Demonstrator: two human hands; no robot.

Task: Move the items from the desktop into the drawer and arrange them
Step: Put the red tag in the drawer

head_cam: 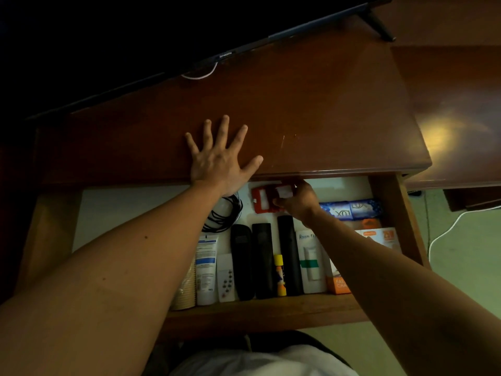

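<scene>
While left hand point(221, 161) lies spread on glossy desktop point(311, 112), right hand point(299, 200) grip pinches red packet point(267, 199).

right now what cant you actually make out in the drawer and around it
- Head view: back of the drawer lies under the desktop edge.
- Right hand covers part of the red item; its grip and what the item is stay unclear.
- Right forearm hides part of the orange boxes.
- Left forearm hides the drawer's left front.
- Small print on the white tube is too dim to read.

Glossy, smooth wooden desktop point(311, 109) — matt black plastic remotes point(261, 260), shiny blue soap wrappers point(352, 210).
</scene>
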